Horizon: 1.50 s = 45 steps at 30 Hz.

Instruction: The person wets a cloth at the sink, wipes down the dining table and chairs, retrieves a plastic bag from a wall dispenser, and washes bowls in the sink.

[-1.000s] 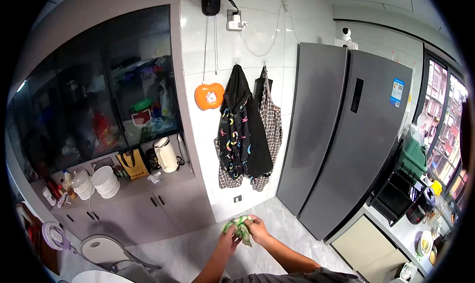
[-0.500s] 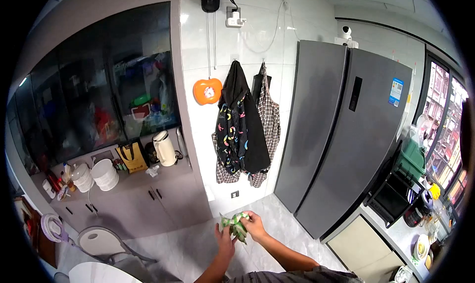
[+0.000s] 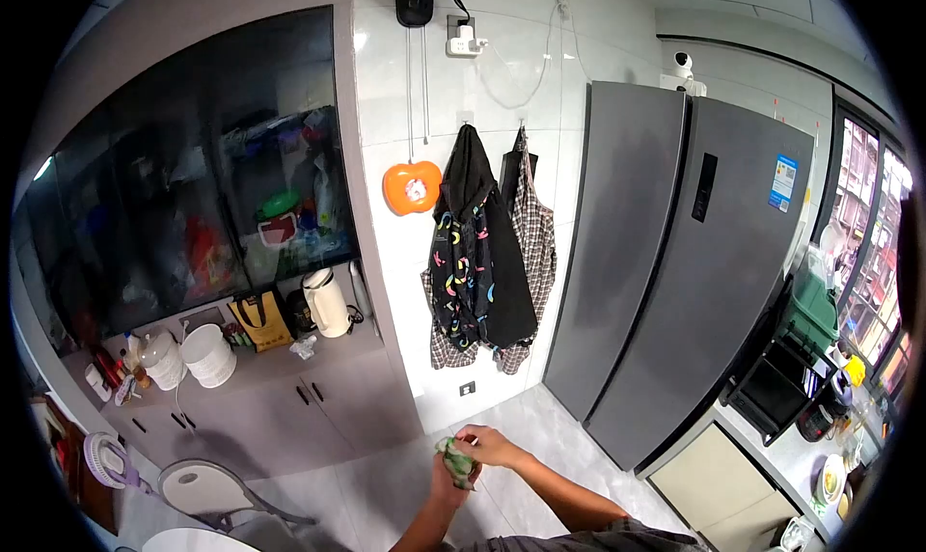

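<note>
A small, crumpled plastic packet (image 3: 457,463), green and partly see-through, is held low in front of my body. My left hand (image 3: 444,484) is closed around its lower left side. My right hand (image 3: 490,446) pinches the packet near its top, the fingertips bent over it. Both hands touch the packet and sit close together above the grey tiled floor. What is inside the packet cannot be made out.
A large grey fridge (image 3: 666,262) stands ahead to the right. Jackets and aprons (image 3: 482,262) hang on the tiled wall. On the left, a cabinet counter (image 3: 280,364) bears a cream kettle (image 3: 326,304) and a yellow bag (image 3: 260,322). A folding chair (image 3: 204,484) stands lower left.
My hands have drawn closer together around the packet, which looks more bunched up and covered now. My right hand has shifted over its top. The view has tilted slightly.
</note>
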Available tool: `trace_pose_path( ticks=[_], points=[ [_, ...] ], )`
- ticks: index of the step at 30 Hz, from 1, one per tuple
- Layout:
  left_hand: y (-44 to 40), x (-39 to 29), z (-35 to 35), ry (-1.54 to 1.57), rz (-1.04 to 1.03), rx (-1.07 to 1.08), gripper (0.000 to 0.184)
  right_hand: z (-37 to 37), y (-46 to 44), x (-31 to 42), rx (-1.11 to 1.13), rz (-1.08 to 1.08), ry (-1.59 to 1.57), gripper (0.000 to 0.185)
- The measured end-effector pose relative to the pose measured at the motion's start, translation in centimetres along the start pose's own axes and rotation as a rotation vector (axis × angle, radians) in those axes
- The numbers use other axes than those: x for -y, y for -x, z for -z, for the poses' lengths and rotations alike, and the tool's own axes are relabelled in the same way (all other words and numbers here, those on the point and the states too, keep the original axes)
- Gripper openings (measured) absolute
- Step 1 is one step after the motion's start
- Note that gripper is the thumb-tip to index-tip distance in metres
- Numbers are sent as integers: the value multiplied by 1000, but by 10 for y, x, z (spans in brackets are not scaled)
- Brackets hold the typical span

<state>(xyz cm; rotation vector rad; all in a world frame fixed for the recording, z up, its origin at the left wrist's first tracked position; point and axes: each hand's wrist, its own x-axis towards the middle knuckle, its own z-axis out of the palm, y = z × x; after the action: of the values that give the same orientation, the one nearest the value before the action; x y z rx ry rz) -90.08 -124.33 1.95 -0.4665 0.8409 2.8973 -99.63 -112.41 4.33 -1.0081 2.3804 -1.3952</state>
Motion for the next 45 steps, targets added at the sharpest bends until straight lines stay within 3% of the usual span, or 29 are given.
trace_pose_path(
  ticks=[6,18,23,26,30,33,37,38,41,45],
  points=[
    [-22,-27,8,49,15,58,39,27,-35,38,-67,-97,-164,22],
    [-45,-71,22,13,57,30,35,-10,-77,18,-64,-54,-319,27],
    [-44,-61,41,-17,46,24,41,-31,-62,24,-176,-82,-131,31],
    [-32,-53,23,-15,64,-109,38,-36,-40,10,-180,5,-206,29],
    [-19,-18,15,-61,93,-134,39,-30,-2,-26,-183,-48,-169,23],
    [-23,20,21,-58,148,-46,34,-14,35,-48,-223,-132,-174,20],
    [-17,68,17,-279,106,33,26,11,94,-89,-293,-278,-673,9],
    [-7,83,10,-304,90,-38,24,17,109,-103,-264,-248,-734,11],
    [13,117,-18,-355,50,-194,22,53,160,-75,-352,-446,-997,18],
    [23,161,-13,-366,73,-257,22,59,213,-163,-174,-461,-1311,29]
  ],
)
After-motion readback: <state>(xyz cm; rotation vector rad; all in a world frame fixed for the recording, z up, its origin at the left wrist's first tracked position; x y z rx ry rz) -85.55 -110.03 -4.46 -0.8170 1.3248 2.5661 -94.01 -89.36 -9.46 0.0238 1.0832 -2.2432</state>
